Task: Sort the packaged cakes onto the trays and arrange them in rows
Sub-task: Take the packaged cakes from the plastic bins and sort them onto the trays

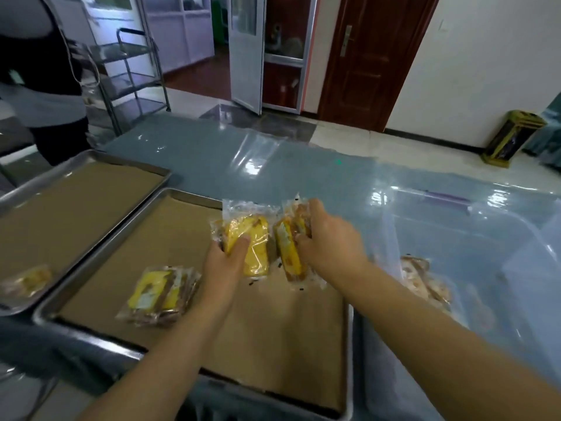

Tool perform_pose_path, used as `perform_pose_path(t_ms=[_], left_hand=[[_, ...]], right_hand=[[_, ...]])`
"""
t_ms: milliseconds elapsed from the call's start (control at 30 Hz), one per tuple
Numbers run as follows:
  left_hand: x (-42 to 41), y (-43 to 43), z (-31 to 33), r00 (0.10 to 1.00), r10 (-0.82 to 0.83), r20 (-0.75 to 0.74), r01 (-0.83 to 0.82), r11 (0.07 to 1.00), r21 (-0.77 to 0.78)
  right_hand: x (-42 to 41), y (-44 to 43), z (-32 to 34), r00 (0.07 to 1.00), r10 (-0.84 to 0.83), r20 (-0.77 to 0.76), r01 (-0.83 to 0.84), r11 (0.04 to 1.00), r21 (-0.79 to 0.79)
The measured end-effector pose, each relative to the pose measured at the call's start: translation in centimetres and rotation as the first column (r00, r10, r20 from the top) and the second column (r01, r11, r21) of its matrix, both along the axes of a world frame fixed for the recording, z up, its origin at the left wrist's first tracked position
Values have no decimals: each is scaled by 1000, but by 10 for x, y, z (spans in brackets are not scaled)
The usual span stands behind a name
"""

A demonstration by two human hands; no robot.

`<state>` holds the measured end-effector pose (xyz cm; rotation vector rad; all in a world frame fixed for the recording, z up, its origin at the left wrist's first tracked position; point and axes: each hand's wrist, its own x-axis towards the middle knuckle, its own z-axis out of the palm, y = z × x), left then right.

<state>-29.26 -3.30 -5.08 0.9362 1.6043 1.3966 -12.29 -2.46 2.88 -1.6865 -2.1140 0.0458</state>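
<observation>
Bright, even indoor light fills the room and casts soft shadows. The glossy worktop (212, 153) carries white glare patches at its far middle and right, and the far floor tiles shine near the doorway. Clear wrap on the packaged cakes (252, 247) catches small glints. A faint shadow lies on the brown paper of the near tray (101, 253). The far-left person (39, 71) and the metal rack (133, 71) are smeared by motion blur. Wide-angle distortion tilts the far doors and bows the edges; the near corners are soft.
</observation>
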Motion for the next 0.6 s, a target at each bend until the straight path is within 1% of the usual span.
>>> perform_pose_path(t_ms=[100, 200, 267, 367, 467, 533, 600], left_hand=[[-17, -10, -35, 994, -112, -6, 110, 984, -142], [-32, -13, -64, 977, -211, 30, 213, 962, -170], [-42, -15, -79, 954, -300, -8, 289, 927, -238], [-56, -21, -104, 889, -445, -104, 377, 843, -383], [-67, -23, -117, 820, -538, -196, 406, 787, -465], [-70, -23, -119, 777, -577, -250, 435, 780, -450], [-72, -25, -120, 723, -599, -344, 448, 786, -426]], right_hand=[[-23, -5, -33, 988, -82, 132, 89, 995, -44], [-30, -13, -64, 959, -175, 224, 206, 971, -119], [-30, -20, -82, 935, -212, 286, 260, 955, -144], [-32, -36, -109, 912, -209, 354, 291, 936, -196], [-47, -52, -135, 923, -183, 338, 274, 930, -245], [-60, -59, -149, 938, -189, 292, 271, 924, -271], [-73, -66, -162, 959, -203, 200, 258, 916, -306]])
